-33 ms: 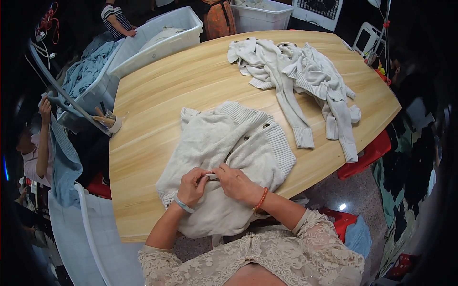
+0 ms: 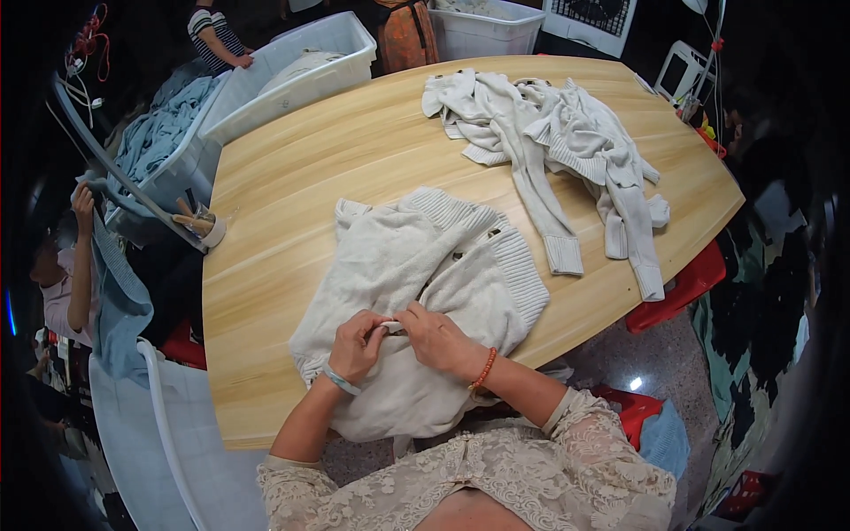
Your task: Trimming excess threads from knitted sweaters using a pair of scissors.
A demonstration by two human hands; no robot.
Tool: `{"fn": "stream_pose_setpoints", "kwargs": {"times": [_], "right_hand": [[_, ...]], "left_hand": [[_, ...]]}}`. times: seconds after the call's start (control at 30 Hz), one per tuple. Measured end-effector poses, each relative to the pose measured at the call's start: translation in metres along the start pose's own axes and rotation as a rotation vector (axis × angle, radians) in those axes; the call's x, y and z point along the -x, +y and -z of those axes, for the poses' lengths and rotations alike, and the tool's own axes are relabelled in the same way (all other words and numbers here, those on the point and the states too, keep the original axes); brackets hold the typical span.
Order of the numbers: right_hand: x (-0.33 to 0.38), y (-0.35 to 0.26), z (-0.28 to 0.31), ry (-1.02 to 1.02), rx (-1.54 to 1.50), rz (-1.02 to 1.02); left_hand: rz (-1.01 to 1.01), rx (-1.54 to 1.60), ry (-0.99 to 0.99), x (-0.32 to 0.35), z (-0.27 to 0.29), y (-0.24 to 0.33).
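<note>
An off-white knit cardigan (image 2: 372, 248) with dark buttons and ribbed edges lies on the near part of the wooden table (image 2: 266, 239), its lower part hanging over the edge toward me. My left hand (image 2: 356, 347) pinches a fold of its button edge. Right beside it, my right hand (image 2: 443, 343) grips the same edge, and the fingertips of both hands nearly meet. Whatever lies under the fingertips is too small to make out. Farther off, at the right, more off-white cardigans (image 2: 567, 133) lie in a loose heap with sleeves trailing toward me.
Along the left edge stand a small tool cup (image 2: 212, 232) and a metal stand (image 2: 133, 181). White bins (image 2: 292, 93) with garments are beyond. A co-worker at the left holds up a blue knit piece (image 2: 119, 292). Red stools (image 2: 677, 288) sit by the right edge.
</note>
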State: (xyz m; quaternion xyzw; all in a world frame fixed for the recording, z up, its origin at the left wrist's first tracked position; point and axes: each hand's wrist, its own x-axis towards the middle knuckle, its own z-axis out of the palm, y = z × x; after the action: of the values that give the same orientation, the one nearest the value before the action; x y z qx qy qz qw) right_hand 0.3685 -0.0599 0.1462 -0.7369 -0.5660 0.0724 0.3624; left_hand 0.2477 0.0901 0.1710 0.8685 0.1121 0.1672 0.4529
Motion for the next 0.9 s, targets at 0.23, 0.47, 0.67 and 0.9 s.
{"fn": "stream_pose_setpoints", "kwargs": {"times": [0.23, 0.47, 0.67, 0.9], "right_hand": [[-0.002, -0.002, 0.014, 0.056, -0.301, 0.071], [0.002, 0.002, 0.039, -0.066, -0.02, -0.006], [0.015, 0.016, 0.056, -0.038, 0.242, -0.051], [0.019, 0.008, 0.041, 0.039, 0.131, -0.033]], "left_hand": [[-0.007, 0.041, -0.024, 0.001, 0.001, -0.019], [0.187, -0.045, -0.088, 0.001, 0.026, -0.012], [-0.225, -0.7, 0.146, -0.018, 0.019, 0.02], [-0.313, -0.531, -0.018, -0.046, -0.047, 0.004]]}}
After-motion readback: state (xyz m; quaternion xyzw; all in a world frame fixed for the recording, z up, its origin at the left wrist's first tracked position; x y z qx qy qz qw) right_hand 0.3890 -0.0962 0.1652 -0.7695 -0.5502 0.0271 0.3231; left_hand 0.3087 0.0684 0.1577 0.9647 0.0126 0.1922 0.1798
